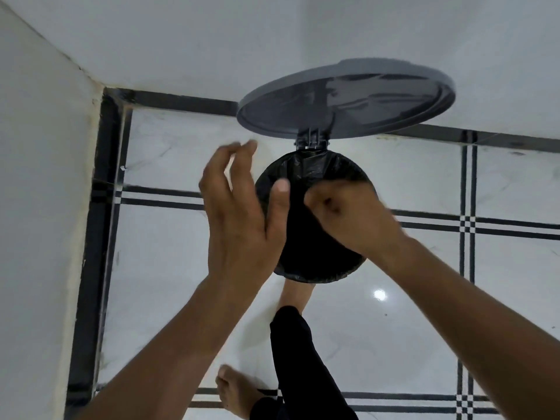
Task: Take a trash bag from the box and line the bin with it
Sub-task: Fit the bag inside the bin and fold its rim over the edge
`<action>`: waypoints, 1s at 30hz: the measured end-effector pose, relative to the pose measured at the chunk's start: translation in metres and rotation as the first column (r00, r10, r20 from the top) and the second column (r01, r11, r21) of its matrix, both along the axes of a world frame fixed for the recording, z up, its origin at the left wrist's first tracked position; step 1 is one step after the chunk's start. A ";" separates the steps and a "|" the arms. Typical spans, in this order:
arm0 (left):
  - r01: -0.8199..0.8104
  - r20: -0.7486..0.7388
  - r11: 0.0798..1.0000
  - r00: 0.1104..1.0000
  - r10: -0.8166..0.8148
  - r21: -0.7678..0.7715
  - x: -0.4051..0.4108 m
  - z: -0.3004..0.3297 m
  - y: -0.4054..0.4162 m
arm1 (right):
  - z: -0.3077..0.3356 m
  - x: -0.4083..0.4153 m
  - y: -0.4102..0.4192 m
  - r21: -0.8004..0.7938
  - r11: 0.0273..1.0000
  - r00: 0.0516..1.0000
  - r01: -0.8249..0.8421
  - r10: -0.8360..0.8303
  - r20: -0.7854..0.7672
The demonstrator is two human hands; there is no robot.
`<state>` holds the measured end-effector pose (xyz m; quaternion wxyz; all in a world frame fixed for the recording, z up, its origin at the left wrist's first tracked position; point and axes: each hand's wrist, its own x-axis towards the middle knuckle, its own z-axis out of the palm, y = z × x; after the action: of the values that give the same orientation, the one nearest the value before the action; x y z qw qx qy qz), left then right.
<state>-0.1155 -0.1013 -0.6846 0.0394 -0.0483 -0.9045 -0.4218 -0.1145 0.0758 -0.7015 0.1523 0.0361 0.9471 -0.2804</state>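
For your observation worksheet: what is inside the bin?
A black trash bag lines the bin, folded over its rim below the raised lid. The right hand reaches in; the left hand hovers open beside it. The bin's bottom is hidden by hand and bag.

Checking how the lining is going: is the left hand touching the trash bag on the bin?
Touching. The head view shows the left hand with its thumb lying against the black trash bag at the bin's left rim; the fingers are spread above, off the bag.
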 end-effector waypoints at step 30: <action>0.722 0.135 0.530 0.639 -0.757 -0.445 -0.011 0.018 -0.037 | 0.066 0.057 0.021 0.082 0.993 0.990 -0.082 0.071 0.124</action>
<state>-0.1265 -0.1384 -0.6664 -0.1215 -0.4502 -0.8682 -0.1694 -0.0572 0.0971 -0.6353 0.2183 0.0233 0.9480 -0.2302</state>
